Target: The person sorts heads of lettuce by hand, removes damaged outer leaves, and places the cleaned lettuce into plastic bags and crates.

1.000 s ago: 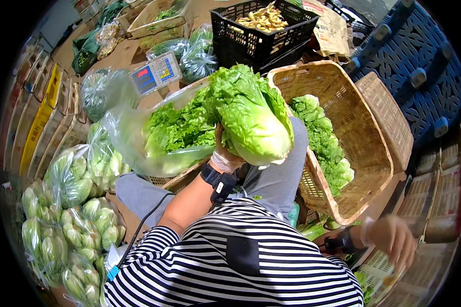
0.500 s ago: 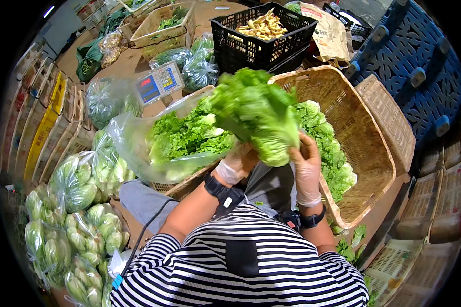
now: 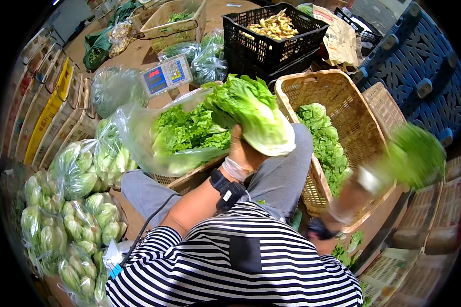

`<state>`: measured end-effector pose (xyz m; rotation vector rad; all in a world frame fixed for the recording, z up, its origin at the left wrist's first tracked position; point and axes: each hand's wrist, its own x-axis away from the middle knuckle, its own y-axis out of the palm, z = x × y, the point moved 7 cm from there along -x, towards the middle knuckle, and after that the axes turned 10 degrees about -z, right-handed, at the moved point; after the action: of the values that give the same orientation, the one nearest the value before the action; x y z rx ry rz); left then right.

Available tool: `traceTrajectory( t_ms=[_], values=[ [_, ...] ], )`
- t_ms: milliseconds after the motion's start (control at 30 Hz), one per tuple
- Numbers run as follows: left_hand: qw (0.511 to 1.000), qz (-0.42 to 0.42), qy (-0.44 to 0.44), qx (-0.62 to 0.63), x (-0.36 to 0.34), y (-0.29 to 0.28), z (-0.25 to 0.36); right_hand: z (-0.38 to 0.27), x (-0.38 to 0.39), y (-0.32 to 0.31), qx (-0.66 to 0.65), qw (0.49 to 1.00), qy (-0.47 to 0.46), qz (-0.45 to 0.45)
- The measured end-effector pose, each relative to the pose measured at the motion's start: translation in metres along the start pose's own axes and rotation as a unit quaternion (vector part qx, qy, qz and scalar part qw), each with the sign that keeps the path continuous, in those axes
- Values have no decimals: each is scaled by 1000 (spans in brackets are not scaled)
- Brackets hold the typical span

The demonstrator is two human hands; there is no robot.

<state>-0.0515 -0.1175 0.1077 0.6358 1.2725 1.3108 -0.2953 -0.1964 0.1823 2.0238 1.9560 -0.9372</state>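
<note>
My left hand (image 3: 243,153), with a clear thin glove at the wrist, grips a head of lettuce (image 3: 264,117) by its lower side; the pale base points right and the leafy end left. That head is held over my lap, beside an open clear plastic bag (image 3: 130,140) full of lettuce. Out to the right, my right hand (image 3: 351,197) is smeared by motion at the near rim of the tan crate (image 3: 361,105). Blurred green lettuce leaves (image 3: 415,156) with a white base extend from its fingers. Several lettuce heads (image 3: 325,138) lie in that crate.
Behind the bag stands a scale display (image 3: 166,75). Bagged lettuce (image 3: 79,222) is piled at left, near stacked crates (image 3: 54,115). A black crate (image 3: 274,46) of yellowish roots stands at the back, a blue plastic pallet (image 3: 420,77) at right. Loose leaves (image 3: 348,250) lie near my right.
My right hand has left the lettuce head and swung right with leaves. My left hand still holds the head, now tilted with its pale base to the right.
</note>
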Motion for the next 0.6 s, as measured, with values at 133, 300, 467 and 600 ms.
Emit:
traceTrajectory(
  t_ms=[133,300,467,600],
  values=[
    [969,-119,-51,212,9,2,8,30,-16,-18,-365,921,60,-126],
    [948,-100,-182,240,25,-7,2,-66,-26,8,-45,936,-186,-297],
    [956,97,-260,-95,51,-22,1,-101,33,125,184,710,-457,-503],
    [876,74,-401,-256,97,-14,33,-87,40,149,-94,766,-414,-482]
  ],
)
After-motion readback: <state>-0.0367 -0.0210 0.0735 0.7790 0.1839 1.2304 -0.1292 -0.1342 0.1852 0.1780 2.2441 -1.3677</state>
